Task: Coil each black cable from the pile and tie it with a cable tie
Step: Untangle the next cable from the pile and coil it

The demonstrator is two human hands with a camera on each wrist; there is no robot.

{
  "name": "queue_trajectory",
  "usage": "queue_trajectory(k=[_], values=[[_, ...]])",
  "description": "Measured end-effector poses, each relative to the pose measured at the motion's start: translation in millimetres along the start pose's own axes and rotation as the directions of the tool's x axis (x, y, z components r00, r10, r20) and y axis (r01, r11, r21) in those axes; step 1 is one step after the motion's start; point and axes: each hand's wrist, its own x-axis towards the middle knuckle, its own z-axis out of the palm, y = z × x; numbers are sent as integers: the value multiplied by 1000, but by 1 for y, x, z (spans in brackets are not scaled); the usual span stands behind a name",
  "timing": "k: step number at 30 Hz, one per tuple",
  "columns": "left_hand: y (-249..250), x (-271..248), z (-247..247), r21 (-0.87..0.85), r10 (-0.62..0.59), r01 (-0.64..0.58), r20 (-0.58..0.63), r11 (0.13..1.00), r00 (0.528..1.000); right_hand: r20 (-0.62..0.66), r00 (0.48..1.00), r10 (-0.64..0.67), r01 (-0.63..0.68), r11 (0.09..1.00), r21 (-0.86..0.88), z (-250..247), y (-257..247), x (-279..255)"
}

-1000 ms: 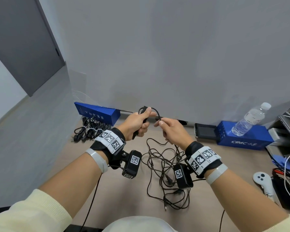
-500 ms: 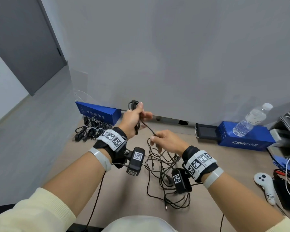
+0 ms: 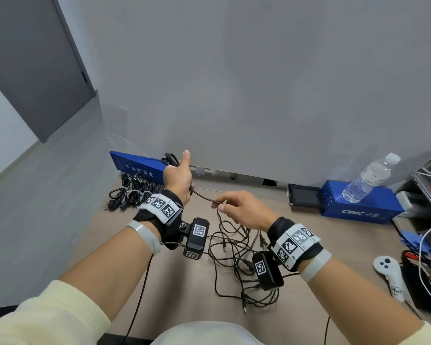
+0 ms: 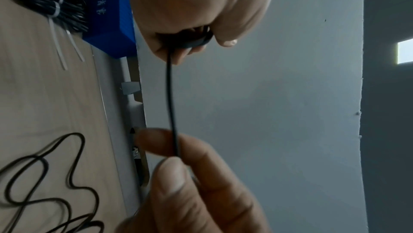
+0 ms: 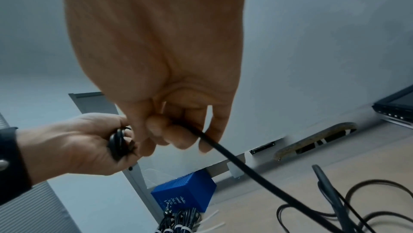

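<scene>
My left hand [image 3: 178, 179] is raised above the table's far edge and grips a small coil of black cable [image 3: 169, 158], thumb pointing up. The coil [image 4: 193, 41] sits inside the curled fingers in the left wrist view. A taut strand [image 3: 202, 195] runs from that fist to my right hand [image 3: 230, 207], which pinches the cable between thumb and forefinger. In the right wrist view the cable [image 5: 241, 164] leaves the pinch and drops to the loose pile of black cables [image 3: 237, 260] on the table beneath both wrists.
Tied black bundles [image 3: 132, 194] with white cable ties [image 4: 59, 45] lie at the far left by a blue box [image 3: 137, 165]. Far right: a small screen [image 3: 304, 196], another blue box [image 3: 358, 207] bearing a water bottle [image 3: 370, 178], a white controller [image 3: 388, 272], and clutter.
My left hand has lifted and swung left toward the blue box with the coil. My right hand has dropped lower along the cable, so a strand now stretches between them.
</scene>
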Motion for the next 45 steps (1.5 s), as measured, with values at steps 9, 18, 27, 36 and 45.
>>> queue_trajectory(k=[9, 18, 27, 36, 45], values=[[-14, -5, -8, 448, 17, -191, 364, 873, 931, 62, 997, -50, 58, 989, -133, -2, -9, 2], [-24, -26, -5, 623, -420, -74, 605, 779, 676, -207, 975, 78, -58, 993, 102, -4, 8, 8], [-8, -21, -6, 543, -334, -164, 699, 824, 633, -210, 969, 132, -88, 975, 206, -12, 44, 3], [4, -23, 3, 229, -98, -117, 751, 966, 653, -222, 944, 245, -196, 956, 219, -10, 95, 0], [6, -25, 5, 197, -61, -151, 779, 969, 624, -378, 825, 421, -410, 905, 114, -11, 120, -9]])
